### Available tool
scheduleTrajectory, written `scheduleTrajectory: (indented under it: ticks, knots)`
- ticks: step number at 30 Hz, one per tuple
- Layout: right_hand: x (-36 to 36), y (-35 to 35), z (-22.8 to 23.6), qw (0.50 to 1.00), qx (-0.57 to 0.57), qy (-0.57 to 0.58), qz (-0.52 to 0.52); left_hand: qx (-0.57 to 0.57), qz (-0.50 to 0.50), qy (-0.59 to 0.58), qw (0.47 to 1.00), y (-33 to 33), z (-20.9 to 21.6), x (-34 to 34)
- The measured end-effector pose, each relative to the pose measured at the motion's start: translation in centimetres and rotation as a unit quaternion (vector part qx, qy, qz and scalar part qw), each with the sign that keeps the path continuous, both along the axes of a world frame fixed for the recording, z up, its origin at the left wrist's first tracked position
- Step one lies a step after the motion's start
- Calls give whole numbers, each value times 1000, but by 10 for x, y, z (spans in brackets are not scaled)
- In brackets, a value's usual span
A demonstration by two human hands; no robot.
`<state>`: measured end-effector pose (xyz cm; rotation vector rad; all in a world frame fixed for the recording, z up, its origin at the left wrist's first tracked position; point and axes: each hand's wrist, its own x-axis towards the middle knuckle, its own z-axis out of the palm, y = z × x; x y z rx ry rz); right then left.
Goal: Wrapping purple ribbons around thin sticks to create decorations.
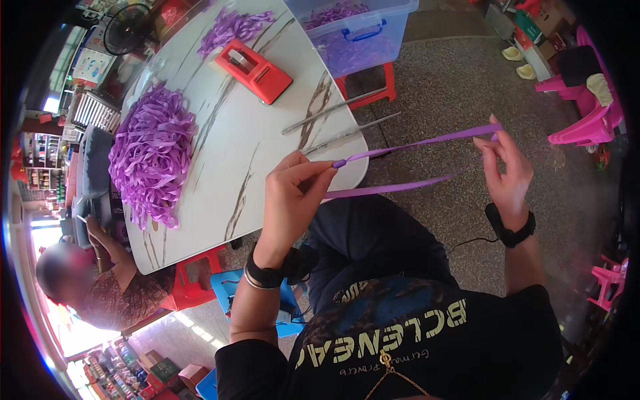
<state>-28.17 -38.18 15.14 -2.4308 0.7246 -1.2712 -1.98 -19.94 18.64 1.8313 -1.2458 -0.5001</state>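
Note:
A purple ribbon [420, 141] is stretched between my two hands, above the table's right edge and the floor. My left hand [299, 190] is closed, pinching the ribbon between thumb and finger beside a small purple knot [340, 163]. Farther right, my right hand [510, 172] is closed on the ribbon's other end, with fingertips pinched together. A second purple strand [393, 187] runs out below from near my left hand and trails to the right. On the table's left lies a large heap of purple ribbons [150, 157].
The marble-patterned table [220, 173] bears a red tape dispenser [255, 72], thin metal rods [327, 115] and a smaller ribbon pile [237, 30]. A clear bin [360, 47] of ribbons rests on a red stool [368, 90]. Another person [127, 280] sits at left.

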Motion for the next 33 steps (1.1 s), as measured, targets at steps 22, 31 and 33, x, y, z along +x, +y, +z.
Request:
scheduleTrajectory:
  ticks: [22, 31, 33]
  knots:
    - [72, 16, 20, 555, 737, 56, 381, -210, -195, -456, 842, -26, 16, -24]
    - [78, 15, 28, 818, 385, 140, 404, 65, -203, 285, 934, -26, 8, -15]
    - [79, 12, 28, 853, 301, 149, 400, 99, -204, 412, 882, -28, 5, -11]
